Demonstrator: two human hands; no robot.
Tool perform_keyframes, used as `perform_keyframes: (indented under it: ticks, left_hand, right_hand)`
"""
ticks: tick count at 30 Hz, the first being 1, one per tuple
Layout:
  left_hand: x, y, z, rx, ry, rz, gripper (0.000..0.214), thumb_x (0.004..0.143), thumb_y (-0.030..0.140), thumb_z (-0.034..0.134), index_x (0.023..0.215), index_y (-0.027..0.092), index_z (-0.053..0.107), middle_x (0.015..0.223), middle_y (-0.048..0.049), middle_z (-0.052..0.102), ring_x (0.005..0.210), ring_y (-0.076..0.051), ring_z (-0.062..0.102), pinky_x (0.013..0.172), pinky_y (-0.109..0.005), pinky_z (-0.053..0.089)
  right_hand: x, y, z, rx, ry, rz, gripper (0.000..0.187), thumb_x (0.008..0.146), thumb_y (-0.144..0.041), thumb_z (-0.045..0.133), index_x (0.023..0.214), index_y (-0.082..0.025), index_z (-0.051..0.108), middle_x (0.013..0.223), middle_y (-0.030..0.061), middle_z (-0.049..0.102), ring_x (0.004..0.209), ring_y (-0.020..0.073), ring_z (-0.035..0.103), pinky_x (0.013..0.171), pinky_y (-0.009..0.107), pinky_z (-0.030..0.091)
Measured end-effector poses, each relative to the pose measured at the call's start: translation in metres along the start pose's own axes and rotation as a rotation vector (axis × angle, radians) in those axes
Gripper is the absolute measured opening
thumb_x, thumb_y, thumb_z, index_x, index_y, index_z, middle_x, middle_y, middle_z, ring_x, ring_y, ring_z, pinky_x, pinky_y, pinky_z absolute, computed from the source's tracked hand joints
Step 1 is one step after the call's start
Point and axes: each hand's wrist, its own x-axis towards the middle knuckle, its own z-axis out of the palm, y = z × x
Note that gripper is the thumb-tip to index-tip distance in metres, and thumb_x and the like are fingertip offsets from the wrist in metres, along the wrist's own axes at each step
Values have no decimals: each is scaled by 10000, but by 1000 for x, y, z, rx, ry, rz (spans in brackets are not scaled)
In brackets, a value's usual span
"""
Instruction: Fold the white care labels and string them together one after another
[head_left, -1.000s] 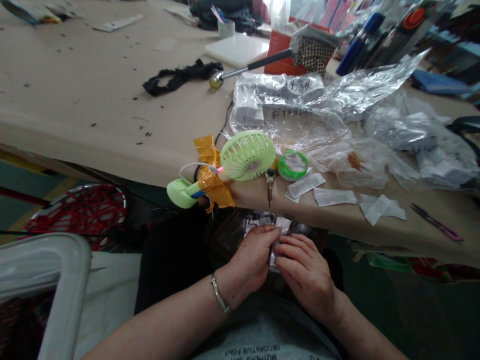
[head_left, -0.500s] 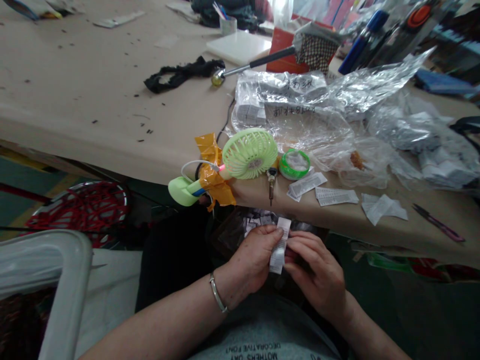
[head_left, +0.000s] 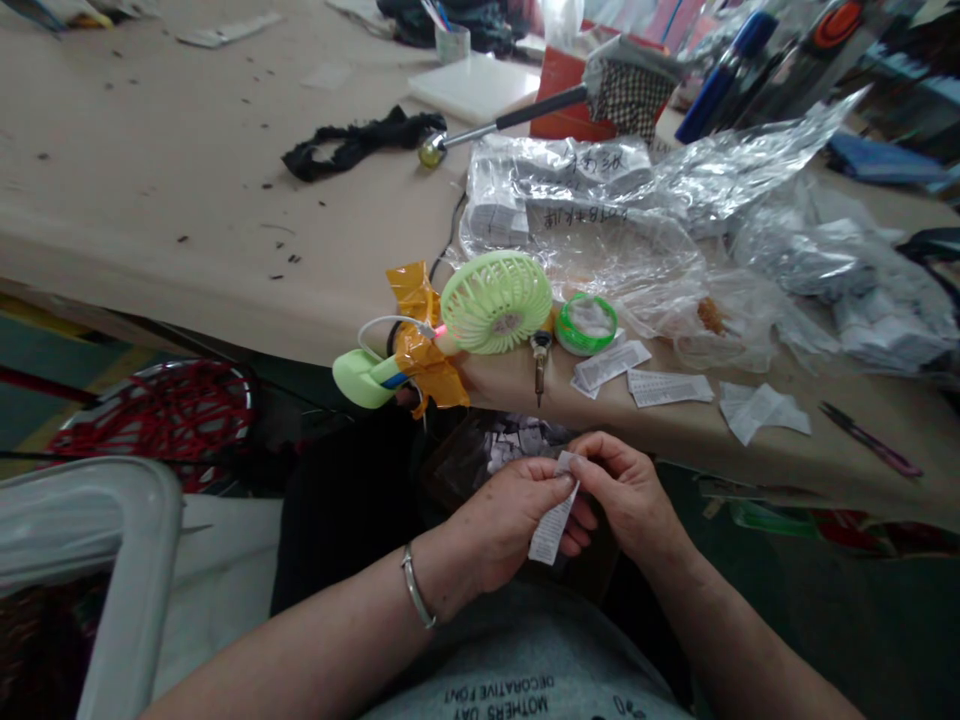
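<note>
A narrow white printed label point(head_left: 552, 528) slants between my two hands, above my lap. My left hand point(head_left: 517, 515) grips it, the thumb pressed on its upper part. At its top end, the thumb and fingers of my right hand point(head_left: 626, 490) pinch the same label. Just beyond them, below the table edge, several small white labels point(head_left: 517, 442) lie in a dark container with clear plastic. More printed labels point(head_left: 670, 388) rest near the table's front edge.
A green fan point(head_left: 496, 303) is taped at the table edge beside a pointed tool point(head_left: 539, 365) and a green-rimmed round tub point(head_left: 587, 322). Thread snips point(head_left: 870, 438) lie at the right. Plastic bags point(head_left: 585, 235) spread behind. A white-rimmed bin point(head_left: 150, 500) stands at left.
My right hand has moved up to the label's top end and now pinches it. The label's lower end has tilted toward the left. The view has shifted slightly.
</note>
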Motion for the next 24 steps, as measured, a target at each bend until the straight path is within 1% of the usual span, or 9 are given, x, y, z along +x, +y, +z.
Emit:
perform_keyframes:
  ticks: [2,4,6,8,11,14,17,21,24]
  left_hand:
    - [0,2,-2,-7,5,-17,172,814,280,558,738,130,591,605,-8,588,489,-90,545,505,-216,436]
    - [0,4,-2,-6,7,-24,138,789,266,578,755,133,595,585,-1,580,483,-91,544,499,-214,430]
    - [-1,5,-2,4,7,-27,114,765,245,593,773,133,607,578,-2,582,484,-92,545,497,-211,424]
    - [-1,5,-1,9,10,-20,106,753,240,601,764,135,610,576,-4,584,485,-92,542,497,-212,421]
    - [0,4,-1,10,23,-3,89,742,231,606,731,144,599,562,5,568,480,-87,529,493,-209,412]
    - [0,3,-2,12,33,9,91,748,237,605,735,148,596,569,13,554,487,-83,523,495,-204,403]
    - [-1,2,-3,8,32,36,138,785,279,582,750,146,595,595,13,550,498,-79,518,502,-207,402]
    - [-3,1,-3,34,42,99,184,805,320,565,738,150,581,602,13,542,507,-86,511,500,-213,398]
    - [-3,1,-3,80,69,141,225,806,343,557,688,152,566,582,9,534,508,-90,504,504,-215,394]
  right_hand:
    - [-2,-3,0,-140,28,-107,119,835,-313,574,874,-204,602,729,-11,613,604,114,560,573,233,473]
    - [-4,-5,-1,-326,39,-298,234,842,-286,557,1062,-217,594,926,36,644,809,163,617,737,294,512]
    - [-4,-6,-3,-516,29,-478,346,847,-270,549,1189,-214,560,1109,83,612,1018,213,586,889,361,484]
    - [-3,-5,-5,-649,16,-576,349,866,-275,529,1204,-198,565,1151,109,594,1085,236,555,929,393,468]
    - [-3,-2,-6,-724,3,-620,305,896,-282,487,1170,-194,589,1095,108,617,1039,234,572,898,400,488]
    - [-4,2,-6,-684,14,-589,318,894,-275,493,1195,-200,563,1115,102,624,1054,233,575,912,401,482]
    - [-6,2,-4,-508,54,-428,322,882,-285,515,1194,-210,541,1074,76,652,979,205,622,848,345,512]
    - [-6,0,1,-196,43,-182,167,856,-332,552,963,-215,603,789,2,670,666,138,636,604,243,512]
    - [-2,2,4,-5,27,-91,134,831,-334,578,857,-205,605,692,-23,633,561,107,578,546,224,480]
